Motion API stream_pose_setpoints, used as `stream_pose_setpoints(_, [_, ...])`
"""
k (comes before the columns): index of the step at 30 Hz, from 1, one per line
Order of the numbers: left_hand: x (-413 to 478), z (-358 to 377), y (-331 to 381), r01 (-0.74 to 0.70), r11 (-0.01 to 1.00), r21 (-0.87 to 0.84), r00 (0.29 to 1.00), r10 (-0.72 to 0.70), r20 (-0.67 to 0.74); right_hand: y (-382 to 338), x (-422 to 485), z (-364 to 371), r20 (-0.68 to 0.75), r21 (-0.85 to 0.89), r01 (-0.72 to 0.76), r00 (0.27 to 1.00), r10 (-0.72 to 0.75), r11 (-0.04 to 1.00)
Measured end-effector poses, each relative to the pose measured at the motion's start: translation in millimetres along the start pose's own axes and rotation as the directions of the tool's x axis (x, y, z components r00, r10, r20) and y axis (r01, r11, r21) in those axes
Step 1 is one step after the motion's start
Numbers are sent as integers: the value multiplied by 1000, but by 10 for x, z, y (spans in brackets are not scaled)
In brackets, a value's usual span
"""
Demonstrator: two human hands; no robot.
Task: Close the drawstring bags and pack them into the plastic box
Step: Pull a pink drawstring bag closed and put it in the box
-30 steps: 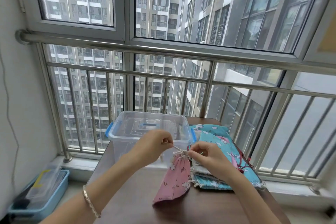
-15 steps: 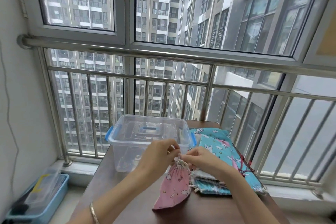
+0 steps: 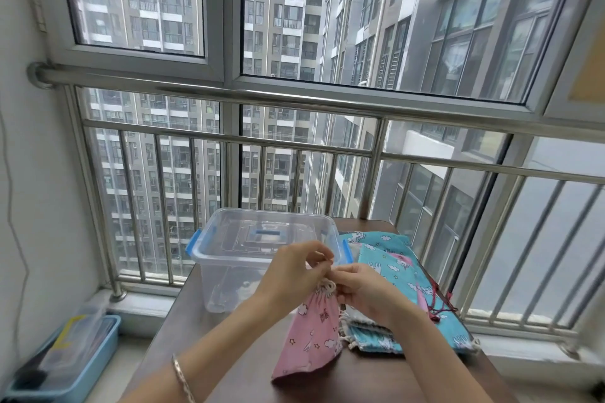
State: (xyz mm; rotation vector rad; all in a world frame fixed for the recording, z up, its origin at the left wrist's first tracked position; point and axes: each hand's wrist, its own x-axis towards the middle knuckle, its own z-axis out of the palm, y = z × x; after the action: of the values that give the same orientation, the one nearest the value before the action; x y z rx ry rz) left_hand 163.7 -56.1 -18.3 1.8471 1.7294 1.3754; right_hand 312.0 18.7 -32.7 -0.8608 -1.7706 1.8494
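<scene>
Down on the floor at the far left sits a shallow blue plastic tray, rectangular, with blurred clutter in it. On the left forearm a thin silvery bracelet rings the wrist. Further right, a dark brown wooden table with a smooth top carries the clear plastic box. It is a rigid rounded tub with blue latches at both ends, standing open at the table's far left side. Just in front of the box, the left hand curls its fingers and pinches the pale cord at the neck of the pink drawstring bag. This soft cotton pouch is printed with stars and clouds. Its mouth is puckered into tight gathers, and its flat bottom rests on the table. The right hand meets the left one at that neck, fingertips pinched on the same cord. Beneath the right wrist lies a small stack of folded teal bags with fringed cord ends. Beside them spreads a larger teal cloth bag with white cartoon prints, trailing a thin red cord.
</scene>
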Motion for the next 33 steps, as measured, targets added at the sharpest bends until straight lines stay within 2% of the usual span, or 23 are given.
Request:
stream_pose_setpoints(3, [-17,7,-16,-25,999,-44,999,23,-34,-16,-14,28,-53,-46,-10,999,8,999])
stream_pose_setpoints(8, [-28,-2,-33,-46,994,-95,994,54,94,-123,-38,41,-56,-221,6,998,-19,975])
stream_pose_setpoints(15, [-3,-60,-63,-39,999,-20,984,42,175,-219,-118,24,-30,-357,28,999,-41,934])
stream_pose_setpoints(23, [64,-122,-84,161,975,-153,973,-131,188,-182,-149,81,-93,-436,104,983,-160,894])
stream_pose_setpoints(28, [114,-206,-66,401,865,-302,899,-309,310,-165,-161,156,-148,-575,172,940,-308,800])
stream_pose_setpoints(33, [133,-302,-85,540,764,-352,815,-372,444,-148,-195,218,-157,-640,239,890,-428,731])
